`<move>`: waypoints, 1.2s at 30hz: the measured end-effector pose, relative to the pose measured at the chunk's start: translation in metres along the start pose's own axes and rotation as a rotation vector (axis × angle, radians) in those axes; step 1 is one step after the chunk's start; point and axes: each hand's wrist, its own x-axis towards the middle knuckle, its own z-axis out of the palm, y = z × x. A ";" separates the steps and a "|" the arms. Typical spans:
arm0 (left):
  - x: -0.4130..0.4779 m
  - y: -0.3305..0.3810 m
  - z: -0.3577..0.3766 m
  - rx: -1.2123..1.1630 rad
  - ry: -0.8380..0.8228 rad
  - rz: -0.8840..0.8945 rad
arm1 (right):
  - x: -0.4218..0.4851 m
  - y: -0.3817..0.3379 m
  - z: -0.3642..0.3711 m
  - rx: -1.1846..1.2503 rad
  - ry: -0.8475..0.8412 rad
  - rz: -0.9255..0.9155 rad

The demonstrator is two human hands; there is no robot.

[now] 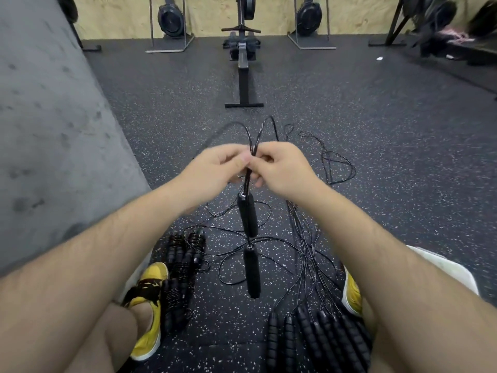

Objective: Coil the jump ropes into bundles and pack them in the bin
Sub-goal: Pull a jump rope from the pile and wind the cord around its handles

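Above the speckled gym floor [376, 117], my left hand [215, 168] and right hand [285, 168] meet. Both seem to pinch the doubled black cord of a jump rope [254, 142], though blur softens my fingers. Its two foam handles [248, 215] hang below, one under the other. Beside my left yellow shoe [150, 305] lie coiled bundles [183, 259]; uncoiled ropes [317, 337] lie near my right leg.

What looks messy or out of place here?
Loose cords lie tangled across the floor, crossing one another instead of coiled. A small white scrap lies on the floor far off to the right. Nothing looks damaged.
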 end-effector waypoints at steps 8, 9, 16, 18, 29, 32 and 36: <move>-0.002 -0.022 0.009 0.030 0.018 -0.032 | 0.006 -0.003 -0.006 0.121 0.013 -0.024; -0.001 -0.022 0.010 0.033 0.013 -0.043 | 0.006 -0.002 -0.008 0.126 0.030 -0.026; -0.001 -0.030 0.020 0.052 -0.024 -0.087 | 0.006 -0.002 -0.018 0.131 0.133 -0.003; 0.002 -0.024 0.019 0.012 0.046 -0.062 | 0.001 0.001 -0.022 0.055 0.047 0.028; 0.004 -0.022 0.018 0.026 0.030 -0.033 | -0.001 0.009 -0.011 0.184 0.101 0.133; 0.000 -0.023 0.020 0.049 0.014 -0.060 | 0.001 -0.002 -0.013 0.249 0.215 0.086; 0.001 -0.026 0.022 0.072 0.024 -0.073 | 0.001 -0.003 -0.018 0.321 0.200 0.061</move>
